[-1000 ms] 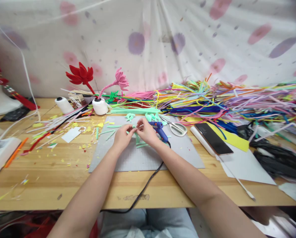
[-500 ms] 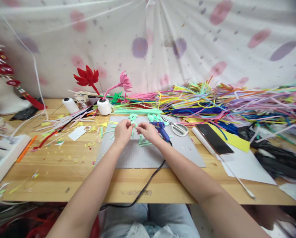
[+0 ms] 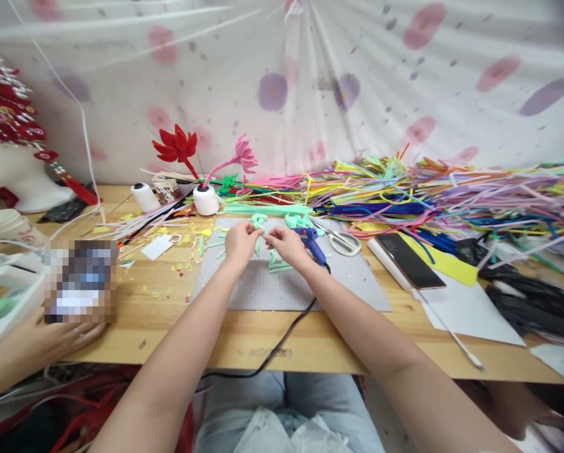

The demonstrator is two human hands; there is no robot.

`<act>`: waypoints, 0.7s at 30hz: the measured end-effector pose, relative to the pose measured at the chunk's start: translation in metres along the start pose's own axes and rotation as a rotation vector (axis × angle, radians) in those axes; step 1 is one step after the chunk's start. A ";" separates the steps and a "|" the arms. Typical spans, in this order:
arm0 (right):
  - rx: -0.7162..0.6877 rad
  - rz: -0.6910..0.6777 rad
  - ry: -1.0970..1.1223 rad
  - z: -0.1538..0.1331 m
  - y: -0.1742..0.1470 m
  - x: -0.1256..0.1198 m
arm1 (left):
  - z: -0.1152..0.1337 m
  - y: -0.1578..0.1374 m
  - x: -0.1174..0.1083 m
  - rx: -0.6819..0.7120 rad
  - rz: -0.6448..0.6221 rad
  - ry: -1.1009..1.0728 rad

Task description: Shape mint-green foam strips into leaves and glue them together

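Note:
Over the grey cutting mat (image 3: 352, 289), my left hand (image 3: 241, 244) pinches a bent mint-green pipe cleaner piece (image 3: 259, 219), whose loop shows above the fingertips. My right hand (image 3: 287, 245) is close beside it, thumb and finger closed at the same piece; the fingertips hide the exact grip. A blue glue gun (image 3: 314, 245) lies just right of my right hand, its black cord (image 3: 289, 343) running toward the table's front edge. Behind it sit folded mint-green pieces (image 3: 298, 220). Cut mint-green strips (image 3: 281, 267) lie below my hands. Scissors (image 3: 344, 242) rest at the mat's upper right.
Pipe cleaners (image 3: 381, 195) pile along the back. A red flower (image 3: 177, 146) and a pink flower (image 3: 242, 154) stand near a white pot (image 3: 206, 200). At right lies a dark phone (image 3: 410, 260). Another person's hand (image 3: 81, 335) holds a blurred-out device (image 3: 80, 281) at left.
Another person's hand with a device has come in at the left. The view has shifted slightly. My hands stay together at the mint-green piece.

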State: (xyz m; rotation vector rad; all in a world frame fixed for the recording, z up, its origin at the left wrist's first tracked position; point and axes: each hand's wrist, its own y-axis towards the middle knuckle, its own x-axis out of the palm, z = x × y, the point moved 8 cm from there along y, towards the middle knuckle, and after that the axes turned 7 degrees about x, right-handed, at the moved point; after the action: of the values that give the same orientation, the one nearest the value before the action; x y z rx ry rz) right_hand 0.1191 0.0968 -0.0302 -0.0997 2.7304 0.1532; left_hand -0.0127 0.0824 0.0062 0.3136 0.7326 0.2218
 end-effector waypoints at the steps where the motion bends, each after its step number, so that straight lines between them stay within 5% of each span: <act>1: 0.000 0.000 -0.004 0.000 0.000 0.000 | 0.002 0.000 -0.001 0.006 0.001 0.026; 15: -0.029 -0.001 0.029 0.001 0.005 -0.006 | 0.008 0.007 0.012 0.068 -0.027 -0.127; 21: -0.030 0.007 0.054 0.004 0.005 -0.006 | 0.014 0.007 0.006 0.051 -0.011 0.040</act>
State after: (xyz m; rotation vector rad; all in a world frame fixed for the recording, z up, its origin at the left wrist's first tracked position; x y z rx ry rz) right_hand 0.1258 0.1030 -0.0309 -0.1037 2.7829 0.1960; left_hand 0.0007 0.0878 0.0149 0.3540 0.7800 0.1997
